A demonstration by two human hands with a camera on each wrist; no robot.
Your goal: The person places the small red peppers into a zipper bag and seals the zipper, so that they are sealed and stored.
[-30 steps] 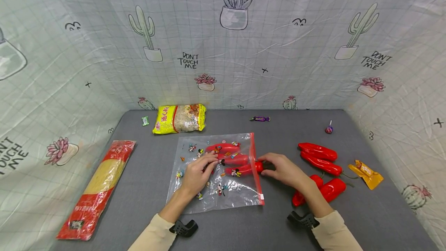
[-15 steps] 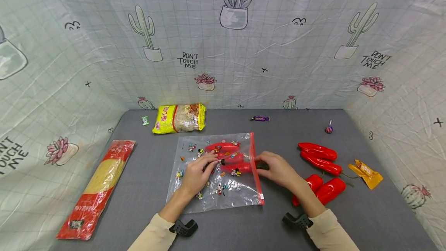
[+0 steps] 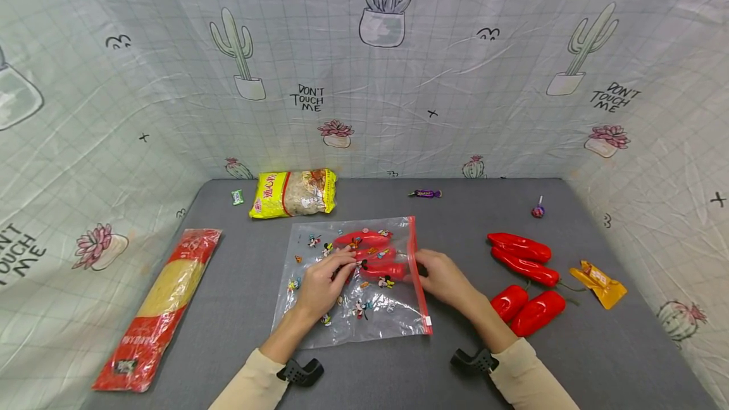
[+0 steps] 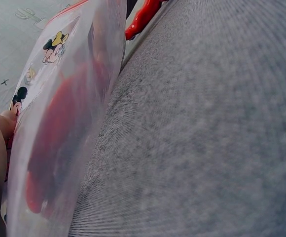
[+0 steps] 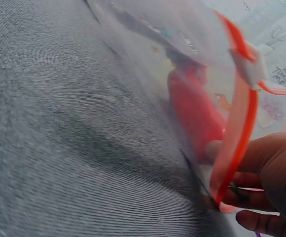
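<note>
A clear zip bag (image 3: 342, 328) printed with cartoon figures lies flat, its red-edged mouth facing right. Several red chili peppers are inside, seen through the film. On top of the bag, my left hand (image 3: 320, 283) pinches the upper film between thumb and fingers. My right hand (image 3: 447, 277) reaches into the mouth, its fingertips behind the film, holding the stem end of the nearest red chili pepper (image 3: 383, 270). In the right wrist view the thumb lies against this pepper (image 5: 192, 108), and its green stem (image 5: 237, 191) shows by the fingers.
More red chili peppers (image 3: 538, 313) lie on the grey table to the right, beside an orange-wrapped snack (image 3: 598, 283). A lollipop (image 3: 538, 211), purple candy (image 3: 425, 194), yellow pasta bag (image 3: 304, 193) and green candy (image 3: 237, 197) line the back. A red noodle packet (image 3: 165, 302) lies left.
My right hand has moved left, sliding the chili pepper further through the mouth until its stem end is inside the bag. The left hand has stayed in place on the film.
</note>
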